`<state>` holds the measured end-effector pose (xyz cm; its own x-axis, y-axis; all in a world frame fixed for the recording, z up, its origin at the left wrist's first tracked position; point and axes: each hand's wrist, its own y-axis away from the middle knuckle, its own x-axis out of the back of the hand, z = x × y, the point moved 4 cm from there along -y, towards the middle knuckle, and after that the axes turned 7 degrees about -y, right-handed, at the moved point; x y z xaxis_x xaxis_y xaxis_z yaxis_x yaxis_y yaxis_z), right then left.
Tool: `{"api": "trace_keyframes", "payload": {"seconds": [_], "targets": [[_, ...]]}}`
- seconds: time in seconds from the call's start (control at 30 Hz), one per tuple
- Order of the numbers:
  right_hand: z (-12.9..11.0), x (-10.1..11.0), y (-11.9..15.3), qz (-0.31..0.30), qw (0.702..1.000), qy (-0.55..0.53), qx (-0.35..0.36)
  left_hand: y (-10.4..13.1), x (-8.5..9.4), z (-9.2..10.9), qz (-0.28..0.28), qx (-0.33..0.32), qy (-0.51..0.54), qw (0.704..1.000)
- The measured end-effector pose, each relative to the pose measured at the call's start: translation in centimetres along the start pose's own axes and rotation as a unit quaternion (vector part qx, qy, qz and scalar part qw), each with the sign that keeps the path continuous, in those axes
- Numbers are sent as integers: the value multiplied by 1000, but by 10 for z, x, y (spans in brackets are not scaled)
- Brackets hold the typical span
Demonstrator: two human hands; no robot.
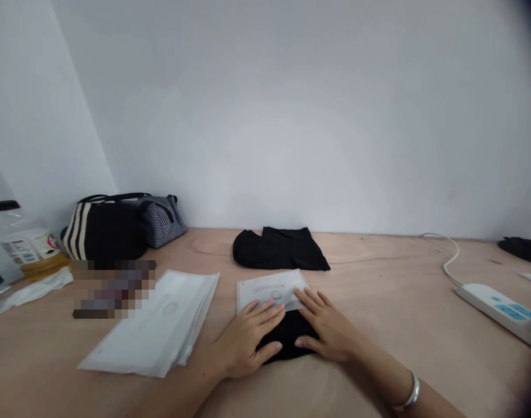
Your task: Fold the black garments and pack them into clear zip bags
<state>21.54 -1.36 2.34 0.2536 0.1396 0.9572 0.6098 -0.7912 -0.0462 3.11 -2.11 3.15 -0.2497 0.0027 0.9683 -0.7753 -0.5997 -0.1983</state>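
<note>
In the middle of the table, a frosted plastic bag (259,288) with printed lettering lies flat, partly over a folded black cloth item (287,337). My left hand (252,339) presses flat on the left side of both, fingers stretched over the bag. On the right side my right hand (324,328) lies flat too, its fingers spread onto the bag and its thumb on the black cloth. How far the cloth reaches inside the bag is hidden by my hands. Just beyond lies a folded black garment (280,249), perhaps a pair of socks.
To the left is a stack of frosted bags (156,325) beside a pixelated object (117,290). Behind stand a black striped bag (112,232) and a bottle (34,244). A white power strip (496,305) with a cable lies right; black cloth (524,249) sits at the far right.
</note>
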Motion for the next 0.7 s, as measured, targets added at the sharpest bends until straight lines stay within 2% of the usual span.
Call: {"api": "trace_keyframes", "payload": {"seconds": [0.1, 0.17, 0.37, 0.5, 0.7], "targets": [[-1, 0, 3, -20, 998, 3, 52, 0, -3, -3, 4, 9, -10, 1000], [0, -2, 5, -22, 998, 6, 60, 1, -3, -4, 1, 5, -15, 1000], [2, -14, 0, 38, 996, 57, 52, 1, -3, -4, 2, -22, -32, 999], [0, -10, 0, 69, 994, 65, 55, 0, -5, -9, 27, -16, -52, 998], [-3, -4, 8, 24, 995, 41, 87, 5, 1, -6, 15, -81, -99, 992]]}}
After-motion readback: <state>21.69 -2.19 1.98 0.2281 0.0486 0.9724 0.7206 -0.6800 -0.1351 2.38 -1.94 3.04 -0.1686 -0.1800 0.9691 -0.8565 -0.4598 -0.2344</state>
